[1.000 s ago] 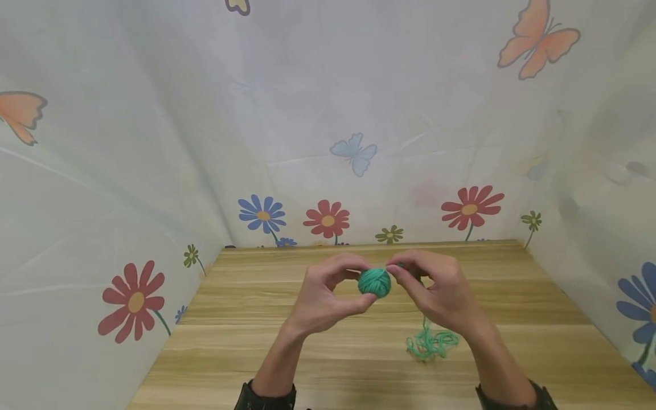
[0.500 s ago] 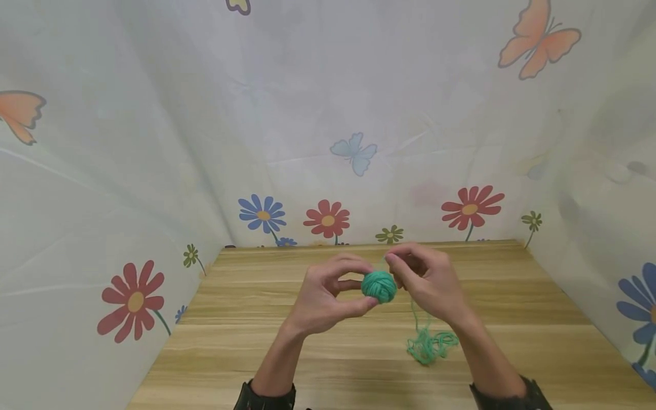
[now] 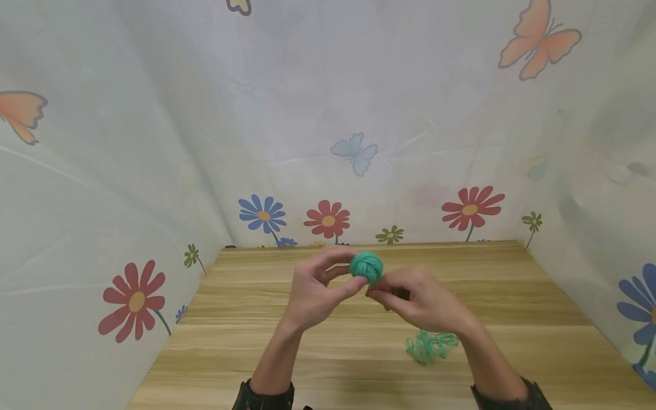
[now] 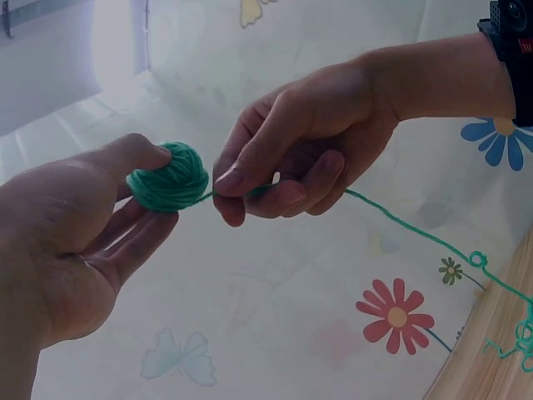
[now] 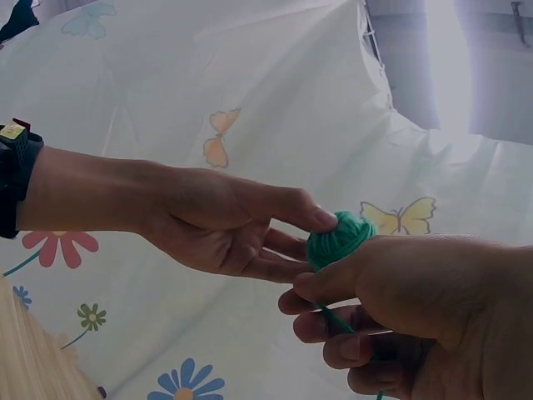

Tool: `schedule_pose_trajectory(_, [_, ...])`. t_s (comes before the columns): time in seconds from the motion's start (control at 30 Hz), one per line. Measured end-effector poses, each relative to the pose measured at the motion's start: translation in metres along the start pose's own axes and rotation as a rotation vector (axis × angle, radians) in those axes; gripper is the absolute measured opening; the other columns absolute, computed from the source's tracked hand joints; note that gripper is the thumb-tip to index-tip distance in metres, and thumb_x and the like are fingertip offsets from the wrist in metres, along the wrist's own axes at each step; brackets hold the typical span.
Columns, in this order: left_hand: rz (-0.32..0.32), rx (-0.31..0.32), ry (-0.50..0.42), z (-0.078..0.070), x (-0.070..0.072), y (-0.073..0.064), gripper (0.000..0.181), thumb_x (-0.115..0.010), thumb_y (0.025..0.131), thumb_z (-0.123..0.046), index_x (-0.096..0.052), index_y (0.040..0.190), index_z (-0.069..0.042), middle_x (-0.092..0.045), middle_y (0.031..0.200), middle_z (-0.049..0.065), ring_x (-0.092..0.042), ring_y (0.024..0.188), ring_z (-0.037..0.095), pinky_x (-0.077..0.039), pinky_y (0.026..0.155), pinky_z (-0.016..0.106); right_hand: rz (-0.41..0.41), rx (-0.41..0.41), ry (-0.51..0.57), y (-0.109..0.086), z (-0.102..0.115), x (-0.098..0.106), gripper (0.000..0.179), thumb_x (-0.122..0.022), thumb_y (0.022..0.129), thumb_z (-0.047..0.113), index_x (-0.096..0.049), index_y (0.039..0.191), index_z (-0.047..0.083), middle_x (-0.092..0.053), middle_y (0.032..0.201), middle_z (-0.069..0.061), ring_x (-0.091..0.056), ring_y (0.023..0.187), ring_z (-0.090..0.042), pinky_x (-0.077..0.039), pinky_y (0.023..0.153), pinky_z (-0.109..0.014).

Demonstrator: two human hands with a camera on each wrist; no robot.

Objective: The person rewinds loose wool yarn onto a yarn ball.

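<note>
A small green ball of yarn (image 3: 366, 267) is held above the table by my left hand (image 3: 319, 290), thumb on the near side and fingers behind. Just right of the ball, my right hand (image 3: 417, 299) pinches the yarn strand (image 4: 408, 223) between thumb and forefinger. In the left wrist view the strand runs from the ball through the right hand's fingers and down to the table. A loose tangle of green yarn (image 3: 431, 346) lies on the tabletop, below the right wrist. The right wrist view shows the ball (image 5: 340, 240) partly hidden behind the right thumb.
The wood-grain table (image 3: 246, 353) has its back edge near a pale curtain (image 3: 287, 114) printed with flowers and butterflies. More of that curtain hangs on the left and right sides.
My right hand has come down from above and beside the ball to its lower right, still pinching the strand. My left hand has lifted the ball slightly and brought it a little left.
</note>
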State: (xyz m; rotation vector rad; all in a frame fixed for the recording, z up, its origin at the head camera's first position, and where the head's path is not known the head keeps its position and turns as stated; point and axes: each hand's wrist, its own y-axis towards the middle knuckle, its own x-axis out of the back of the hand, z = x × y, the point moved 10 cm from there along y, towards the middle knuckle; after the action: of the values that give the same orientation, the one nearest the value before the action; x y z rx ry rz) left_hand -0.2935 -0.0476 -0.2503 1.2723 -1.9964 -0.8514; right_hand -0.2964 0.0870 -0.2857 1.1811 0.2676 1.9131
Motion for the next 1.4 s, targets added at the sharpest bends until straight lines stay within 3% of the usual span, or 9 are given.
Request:
schedule_pose_trajectory(0.2, [0.000,-0.005,0.036,0.003,0.001,-0.001,0.040,-0.075,0.080,0.019,-0.065,0.118,0.015,-0.068,0.111,0.027,-0.068,0.105,0.030,-0.062,0.089,0.049,0.024,0.052,0.018,-0.004,0.019,0.002,0.014,-0.069,0.098,0.005,-0.074,0.094,0.018,-0.053,0.065,0.008,-0.045,0.053,0.000,-0.042,0.043,-0.015])
schedule_pose_trajectory(0.47, [0.079,-0.005,0.047,0.020,-0.006,-0.005,0.039,-0.080,0.080,0.011,-0.071,0.118,0.006,-0.073,0.112,0.017,-0.070,0.101,0.024,-0.065,0.083,0.040,-0.119,0.208,0.052,-0.009,0.054,0.024,0.037,-0.071,0.081,-0.021,-0.074,0.100,0.011,-0.051,0.064,0.006,-0.040,0.051,-0.001,-0.035,0.037,-0.016])
schedule_pose_trajectory(0.63, [0.121,0.006,0.031,0.010,-0.012,-0.004,0.037,-0.078,0.078,0.015,-0.069,0.114,0.011,-0.071,0.109,0.022,-0.070,0.101,0.025,-0.065,0.083,0.041,-0.188,0.242,0.053,-0.008,0.063,0.033,0.037,-0.069,0.077,-0.026,-0.073,0.098,0.004,-0.053,0.065,0.005,-0.037,0.049,-0.001,-0.031,0.034,-0.018])
schedule_pose_trajectory(0.87, [0.179,0.052,-0.040,0.006,-0.018,-0.005,0.037,-0.075,0.078,0.018,-0.067,0.113,0.014,-0.069,0.109,0.026,-0.068,0.102,0.026,-0.064,0.085,0.046,-0.250,0.274,0.027,-0.009,0.059,0.037,0.026,-0.074,0.080,-0.020,-0.074,0.098,0.000,-0.059,0.067,0.005,-0.035,0.048,0.001,-0.029,0.034,-0.014])
schedule_pose_trajectory(1.03, [0.241,0.035,-0.083,0.015,-0.023,-0.009,0.036,-0.076,0.079,0.015,-0.068,0.114,0.012,-0.069,0.109,0.023,-0.067,0.101,0.026,-0.064,0.084,0.044,-0.280,0.301,0.020,-0.009,0.053,0.039,0.007,-0.075,0.091,-0.002,-0.073,0.098,-0.002,-0.067,0.074,0.000,-0.040,0.051,0.001,-0.033,0.036,-0.013])
schedule_pose_trajectory(1.2, [0.299,0.015,-0.143,0.022,-0.028,-0.013,0.035,-0.075,0.081,0.012,-0.068,0.115,0.012,-0.069,0.110,0.023,-0.067,0.101,0.028,-0.065,0.084,0.044,-0.304,0.312,0.041,-0.010,0.046,0.041,0.020,-0.069,0.099,0.015,-0.071,0.097,-0.004,-0.065,0.073,-0.003,-0.043,0.051,-0.001,-0.034,0.036,-0.015])
schedule_pose_trajectory(1.27, [0.321,0.006,-0.166,0.020,-0.031,-0.013,0.034,-0.074,0.081,0.012,-0.067,0.115,0.013,-0.069,0.110,0.024,-0.067,0.101,0.028,-0.065,0.083,0.045,-0.306,0.299,0.041,-0.010,0.041,0.041,0.019,-0.069,0.099,0.015,-0.071,0.096,-0.003,-0.065,0.073,-0.002,-0.044,0.050,-0.002,-0.035,0.036,-0.016])
schedule_pose_trajectory(1.33, [0.338,-0.003,-0.179,0.018,-0.033,-0.013,0.034,-0.074,0.081,0.013,-0.066,0.115,0.014,-0.068,0.111,0.025,-0.067,0.102,0.028,-0.065,0.082,0.045,-0.307,0.254,0.033,-0.010,0.034,0.041,0.005,-0.071,0.096,0.005,-0.073,0.096,0.001,-0.064,0.072,0.001,-0.044,0.050,-0.002,-0.035,0.036,-0.017])
schedule_pose_trajectory(1.4, [0.344,-0.011,-0.189,0.016,-0.034,-0.013,0.035,-0.073,0.080,0.015,-0.065,0.115,0.015,-0.067,0.111,0.026,-0.066,0.102,0.029,-0.065,0.082,0.046,-0.302,0.201,0.027,-0.010,0.026,0.040,0.012,-0.072,0.092,-0.007,-0.074,0.097,0.003,-0.062,0.071,0.003,-0.044,0.050,-0.002,-0.036,0.036,-0.018])
